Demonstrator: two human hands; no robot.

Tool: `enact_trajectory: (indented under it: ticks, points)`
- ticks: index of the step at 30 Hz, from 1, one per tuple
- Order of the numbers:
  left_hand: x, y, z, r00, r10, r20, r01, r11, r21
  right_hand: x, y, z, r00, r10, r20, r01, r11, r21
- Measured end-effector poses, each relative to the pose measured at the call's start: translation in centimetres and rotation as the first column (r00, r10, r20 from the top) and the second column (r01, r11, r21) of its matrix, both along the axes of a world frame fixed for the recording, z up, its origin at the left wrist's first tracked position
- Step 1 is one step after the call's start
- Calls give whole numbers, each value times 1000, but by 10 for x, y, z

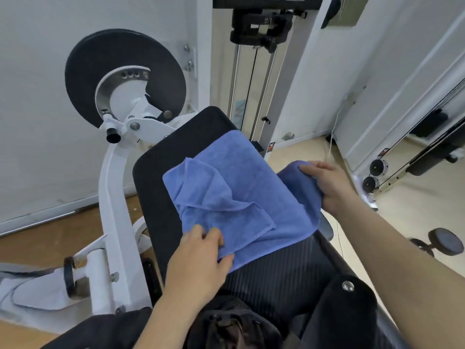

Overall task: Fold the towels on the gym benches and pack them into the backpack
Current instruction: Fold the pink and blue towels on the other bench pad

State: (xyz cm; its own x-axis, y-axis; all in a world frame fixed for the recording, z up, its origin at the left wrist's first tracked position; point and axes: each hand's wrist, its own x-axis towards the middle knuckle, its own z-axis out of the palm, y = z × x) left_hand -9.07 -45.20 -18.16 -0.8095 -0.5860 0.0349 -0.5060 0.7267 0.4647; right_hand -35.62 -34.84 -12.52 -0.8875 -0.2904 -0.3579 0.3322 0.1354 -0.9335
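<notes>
Left of the bench (156,177), the white frame arm (112,197) and black disc (120,71) stand close to its edge, leaving only a narrow gap. Past the far end, the rails (251,84) bar a straight reach. The right side opens onto floor (407,212), though the towel (239,187) overhangs that edge, and the backpack (234,328) and a black pad (347,313) crowd the near end.

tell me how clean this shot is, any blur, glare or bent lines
Head view: the wide angle bows the white trim at the right edge. The light is soft and even, with no glare on the towel, whose hem stitching reads clearly. The left hand looks slightly soft, and the backpack at the bottom is dark, with little detail.
</notes>
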Motion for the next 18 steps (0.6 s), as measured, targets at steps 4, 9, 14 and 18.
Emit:
enact_trajectory:
  ticks: [4, 9, 14, 18]
  points:
    - [-37, 25, 6, 967, -171, -191, 158, 984, -81, 26, -26, 25, 984, 96, -152, -100, 995, -18]
    - [-52, 14, 12, 942, 65, -329, 56, 937, 346, 62, -27, 34, 882, 334, -333, -316, 942, 110]
    - [-18, -9, 38, 692, 662, -287, 142, 265, 954, 86, -17, 69, 724, 645, -245, -603, 764, 229]
    - [5, -21, 62, 568, 764, -306, 229, 211, 950, 104, -20, 99, 460, 880, -119, -825, 474, 307]
